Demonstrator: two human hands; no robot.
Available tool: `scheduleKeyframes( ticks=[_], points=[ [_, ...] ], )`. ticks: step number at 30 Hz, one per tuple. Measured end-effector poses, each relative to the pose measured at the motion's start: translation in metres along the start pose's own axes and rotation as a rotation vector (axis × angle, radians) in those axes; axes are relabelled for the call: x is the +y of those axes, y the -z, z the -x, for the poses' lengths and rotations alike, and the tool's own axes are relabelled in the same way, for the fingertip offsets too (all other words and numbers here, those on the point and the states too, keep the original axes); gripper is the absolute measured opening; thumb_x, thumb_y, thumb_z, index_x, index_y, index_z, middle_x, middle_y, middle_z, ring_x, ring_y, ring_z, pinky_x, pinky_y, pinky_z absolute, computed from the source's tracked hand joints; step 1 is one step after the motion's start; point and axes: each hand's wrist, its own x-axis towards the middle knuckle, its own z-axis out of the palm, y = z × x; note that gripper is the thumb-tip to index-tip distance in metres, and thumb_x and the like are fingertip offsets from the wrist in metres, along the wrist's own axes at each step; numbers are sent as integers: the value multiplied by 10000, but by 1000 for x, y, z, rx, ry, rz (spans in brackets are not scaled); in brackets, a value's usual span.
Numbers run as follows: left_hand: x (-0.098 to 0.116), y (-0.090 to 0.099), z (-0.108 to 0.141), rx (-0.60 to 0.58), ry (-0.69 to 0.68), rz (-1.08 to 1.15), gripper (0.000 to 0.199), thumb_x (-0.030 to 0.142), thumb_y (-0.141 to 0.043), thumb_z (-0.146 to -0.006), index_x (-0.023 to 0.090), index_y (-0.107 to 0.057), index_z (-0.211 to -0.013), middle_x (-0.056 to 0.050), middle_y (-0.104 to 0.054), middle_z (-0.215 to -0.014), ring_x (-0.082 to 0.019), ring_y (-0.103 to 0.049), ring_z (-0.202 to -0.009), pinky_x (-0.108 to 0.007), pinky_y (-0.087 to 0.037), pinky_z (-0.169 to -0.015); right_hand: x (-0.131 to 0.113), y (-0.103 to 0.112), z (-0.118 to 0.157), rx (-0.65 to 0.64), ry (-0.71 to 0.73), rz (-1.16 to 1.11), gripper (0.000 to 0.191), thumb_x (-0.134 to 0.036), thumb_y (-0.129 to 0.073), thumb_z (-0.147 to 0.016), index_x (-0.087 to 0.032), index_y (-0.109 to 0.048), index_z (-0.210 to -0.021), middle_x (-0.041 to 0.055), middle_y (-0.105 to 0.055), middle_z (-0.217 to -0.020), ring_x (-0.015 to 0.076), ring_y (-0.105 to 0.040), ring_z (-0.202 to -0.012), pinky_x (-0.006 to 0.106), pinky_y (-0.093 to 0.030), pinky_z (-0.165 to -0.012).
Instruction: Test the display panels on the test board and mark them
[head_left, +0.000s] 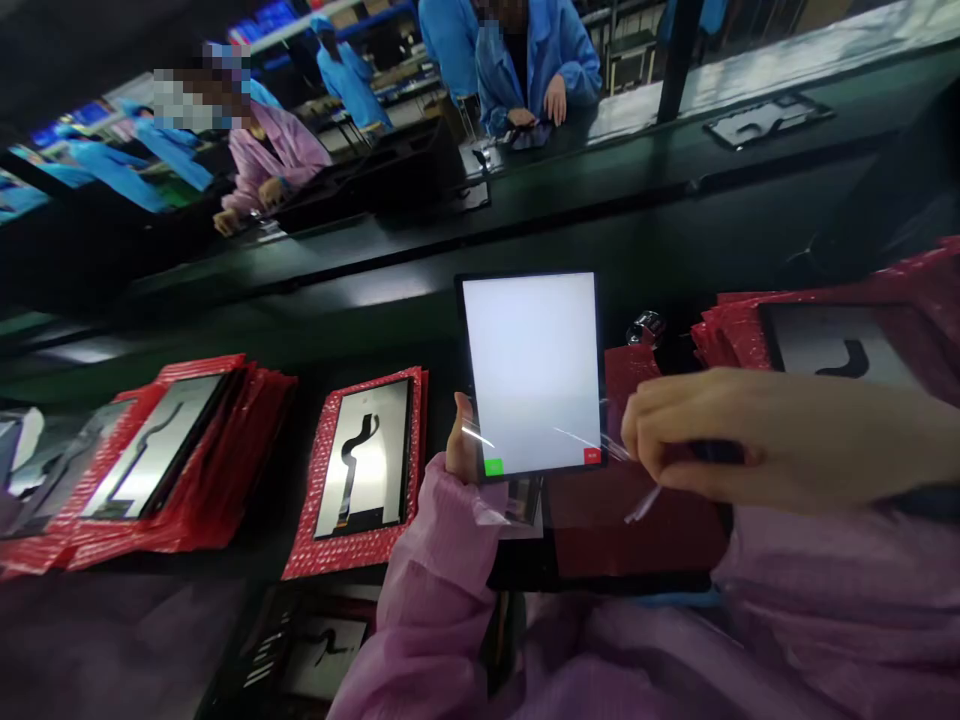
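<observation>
A lit tablet screen [534, 370], white with a green and a red box along its bottom edge, is held up at the centre. My left hand [462, 440] grips its lower left side; the thumb shows and the other fingers are behind the panel. At the right, my right hand [705, 435] is closed, its fingers curled together on clear plastic film [585, 438]. The film stretches from the lower front of the screen to those fingers. Below it, a red sheet [637, 520] lies on the bench.
Left of me, a screen panel with a ribbon cable [364, 455] rests on red bubble wrap, beside a stack of red bubble bags [247, 450] with panels. More red bags [731, 335] and a panel sit at right. Co-workers [525, 60] in blue work across the bench.
</observation>
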Motion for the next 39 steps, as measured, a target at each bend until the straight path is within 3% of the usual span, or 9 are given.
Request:
scheduleKeyframes(
  ticks=[2, 8, 15, 20, 24, 28, 31, 34, 39],
  points=[
    [-1, -1, -2, 0, -27, 33, 671, 707, -405, -919, 152, -720, -1127, -132, -761, -1103, -338, -666, -1177, -445, -545, -1015, 6, 0, -15, 120, 4, -152, 131, -174, -545, -920, -196, -618, -814, -4, -670, -827, 119, -615, -748, 243, -458, -676],
    [-4, -10, -9, 101, -170, 15, 610, 558, -292, -1009, 159, -659, -1288, -97, -763, -1110, -286, -595, -1288, -389, -519, -1048, 30, -19, -70, 733, -111, -906, 234, -87, -489, -942, -179, -543, -734, -15, -615, -768, 85, -608, -634, 225, -537, -651],
    [-9, -25, -5, 203, -203, -123, 625, 576, -294, -1006, 167, -621, -1347, -95, -742, -1182, -281, -567, -1319, -372, -534, -1025, 39, -31, -85, 772, 23, -1371, 261, -153, -480, -1014, -175, -553, -764, -28, -626, -808, 68, -657, -864, 244, -573, -949],
    [-12, -30, -2, 192, -197, -194, 627, 569, -257, -1010, 199, -607, -1377, -63, -756, -1147, -285, -560, -1326, -357, -547, -1000, 45, -34, -90, 753, 122, -1546, 233, -218, -475, -1031, -185, -519, -804, -45, -647, -845, 40, -676, -937, 205, -526, -1009],
    [-13, -28, -2, 228, -208, -254, 630, 574, -254, -1008, 201, -620, -1360, -55, -750, -1164, -284, -549, -1336, -348, -540, -1003, 47, -29, -87, 897, -10, -1288, 235, -156, -453, -984, -195, -469, -752, -32, -574, -816, 64, -627, -792, 214, -550, -800],
    [-11, -20, -5, 226, -222, -224, 608, 572, -326, -1001, 169, -641, -1329, -74, -747, -1169, -289, -545, -1339, -343, -528, -1021, 51, -24, -79, 1144, -190, -449, 269, -157, -455, -927, -212, -442, -664, -13, -515, -773, 111, -575, -758, 253, -473, -731],
    [-8, -16, -6, 216, -172, -196, 608, 562, -310, -1009, 162, -640, -1326, -86, -734, -1203, -287, -567, -1316, -351, -528, -1018, 55, -23, -76, 1043, -255, -66, 73, -243, -578, -899, -186, -542, -926, 14, -613, -960, 132, -601, -840, 259, -482, -808],
    [-6, -16, -8, 211, -145, -176, 633, 565, -269, -1014, 150, -646, -1309, -99, -727, -1214, -292, -573, -1309, -359, -530, -1008, 55, -21, -75, 892, -172, 56, 410, -180, -623, -828, -126, -537, -1225, 18, -682, -972, 147, -626, -816, 285, -497, -867],
    [-3, -16, -9, 232, -153, -168, 623, 587, -290, -1005, 175, -628, -1328, -97, -728, -1210, -305, -574, -1307, -392, -530, -1000, 40, -12, -59, 644, -140, 242, 201, -149, -552, -808, -210, -721, -898, 3, -686, -905, 172, -616, -840, 371, -472, -946]
  ],
)
